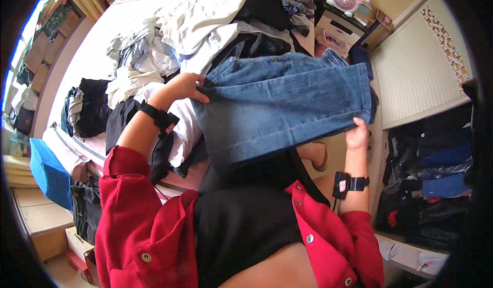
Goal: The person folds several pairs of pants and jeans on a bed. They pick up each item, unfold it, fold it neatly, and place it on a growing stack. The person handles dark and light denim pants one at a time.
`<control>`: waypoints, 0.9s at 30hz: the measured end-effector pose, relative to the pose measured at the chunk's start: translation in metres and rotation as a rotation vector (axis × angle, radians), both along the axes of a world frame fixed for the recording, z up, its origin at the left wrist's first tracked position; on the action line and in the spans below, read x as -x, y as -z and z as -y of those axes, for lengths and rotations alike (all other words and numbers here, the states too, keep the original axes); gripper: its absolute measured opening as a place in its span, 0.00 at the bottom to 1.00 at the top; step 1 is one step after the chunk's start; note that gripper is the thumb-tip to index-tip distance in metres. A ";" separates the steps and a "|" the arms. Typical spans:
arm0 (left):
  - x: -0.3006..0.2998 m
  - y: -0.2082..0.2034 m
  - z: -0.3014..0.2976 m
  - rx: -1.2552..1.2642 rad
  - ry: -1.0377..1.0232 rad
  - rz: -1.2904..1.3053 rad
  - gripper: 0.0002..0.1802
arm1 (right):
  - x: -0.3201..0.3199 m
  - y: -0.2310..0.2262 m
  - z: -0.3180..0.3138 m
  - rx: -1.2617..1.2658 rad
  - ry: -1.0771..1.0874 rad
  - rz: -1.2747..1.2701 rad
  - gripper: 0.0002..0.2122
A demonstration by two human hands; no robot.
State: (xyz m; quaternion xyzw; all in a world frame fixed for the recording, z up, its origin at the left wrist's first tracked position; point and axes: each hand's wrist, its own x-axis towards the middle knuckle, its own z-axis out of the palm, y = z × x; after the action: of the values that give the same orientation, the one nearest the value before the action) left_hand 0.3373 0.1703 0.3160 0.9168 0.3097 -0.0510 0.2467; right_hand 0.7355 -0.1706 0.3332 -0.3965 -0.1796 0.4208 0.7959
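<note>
While the left hand point(185, 89) pinches the left edge of the blue jeans point(287, 106), the right hand point(358, 134) grips their lower right edge; they extend between both, before the clothes heap point(200, 23).

I could not see every finger of the left hand point(186, 89) or right hand point(358, 135); the folded blue denim garment point(287, 108) hid some, and part of the heaped pale and dark clothes point(200, 21). The red snap-buttoned shirt point(138, 221) ran out of view below.
</note>
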 end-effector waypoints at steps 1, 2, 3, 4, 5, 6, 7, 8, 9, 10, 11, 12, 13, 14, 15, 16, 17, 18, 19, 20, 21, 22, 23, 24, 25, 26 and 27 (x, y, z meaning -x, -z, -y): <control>0.005 0.006 -0.004 -0.091 -0.059 0.009 0.36 | 0.001 0.007 -0.005 0.051 0.031 -0.059 0.30; 0.007 0.018 -0.006 -0.146 -0.066 -0.062 0.36 | 0.004 0.018 -0.010 0.049 -0.017 -0.070 0.29; 0.008 0.035 -0.004 -0.084 -0.158 -0.046 0.36 | 0.006 0.030 -0.016 0.062 -0.034 -0.104 0.28; 0.010 0.056 0.006 -0.042 -0.262 0.125 0.37 | 0.005 0.040 -0.019 0.078 -0.035 -0.089 0.27; 0.012 0.077 0.019 -0.003 -0.375 0.266 0.39 | 0.002 0.048 -0.021 0.099 -0.036 -0.076 0.26; 0.011 0.095 0.032 -0.107 -0.469 0.459 0.40 | -0.001 0.054 -0.021 0.106 -0.049 -0.085 0.26; 0.011 0.110 0.048 -0.147 -0.601 0.554 0.42 | -0.003 0.059 -0.020 0.119 -0.060 -0.099 0.26; 0.011 0.119 0.063 0.091 -0.718 0.699 0.36 | -0.005 0.061 -0.017 0.165 -0.023 -0.120 0.25; 0.012 0.120 0.074 0.428 -0.902 0.702 0.32 | -0.006 0.061 -0.015 0.124 -0.074 -0.107 0.25; 0.012 0.116 0.087 0.718 -0.959 0.757 0.28 | -0.006 0.059 -0.012 0.113 -0.081 -0.097 0.25; 0.012 0.108 0.104 1.069 -1.055 0.713 0.25 | -0.005 0.055 -0.012 0.141 -0.066 -0.095 0.25; 0.010 0.097 0.119 1.464 -1.070 0.719 0.23 | -0.003 0.049 -0.012 0.106 -0.123 -0.131 0.26; 0.006 0.084 0.129 1.319 -1.149 0.710 0.22 | 0.000 0.043 -0.014 0.105 -0.095 -0.126 0.27; 0.002 0.070 0.136 1.215 -1.157 0.766 0.21 | 0.004 0.035 -0.018 0.098 -0.078 -0.120 0.27; -0.002 0.057 0.139 1.128 -1.166 0.823 0.20 | 0.008 0.027 -0.021 0.099 -0.043 -0.116 0.28; 0.000 0.041 0.134 0.991 -1.063 0.905 0.17 | 0.012 0.018 -0.024 0.048 -0.058 -0.028 0.28; 0.004 0.027 0.128 0.834 -0.942 1.023 0.16 | 0.017 0.011 -0.024 0.008 -0.053 0.057 0.28; 0.013 0.013 0.121 0.744 -0.843 1.066 0.16 | 0.023 0.005 -0.021 -0.031 -0.046 0.142 0.28; 0.026 -0.001 0.110 0.650 -0.824 0.995 0.15 | 0.030 0.001 -0.017 -0.057 -0.066 0.162 0.30; 0.043 -0.014 0.103 0.603 -0.781 1.040 0.16 | 0.039 0.001 -0.013 -0.024 -0.072 0.119 0.31; 0.059 -0.026 0.090 0.520 -0.726 0.954 0.17 | 0.047 0.003 -0.008 -0.016 -0.099 0.087 0.33; 0.072 -0.031 0.084 0.528 -0.700 1.093 0.17 | 0.053 0.005 0.000 0.011 -0.239 0.039 0.34; 0.090 -0.037 0.075 0.482 -0.692 0.996 0.18 | 0.063 0.013 0.008 0.020 -0.309 -0.065 0.37; 0.105 -0.037 0.070 0.462 -0.785 0.900 0.18 | 0.072 0.026 0.010 0.020 -0.349 -0.089 0.39; 0.119 -0.034 0.066 0.474 -0.775 0.886 0.18 | 0.080 0.040 0.010 -0.001 -0.406 -0.132 0.41; 0.132 -0.028 0.063 0.477 -0.821 0.739 0.19 | 0.083 0.052 0.013 0.047 -0.508 -0.201 0.42; 0.143 -0.019 0.060 0.491 -0.828 0.624 0.19 | 0.084 0.064 0.014 0.096 -0.607 -0.267 0.44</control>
State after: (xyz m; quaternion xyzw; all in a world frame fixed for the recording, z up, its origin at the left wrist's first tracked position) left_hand 0.1938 0.1099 0.3347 0.6064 0.5346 0.2524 0.5318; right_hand 0.6518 -0.1849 0.2690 -0.3034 -0.1635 0.6949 0.6312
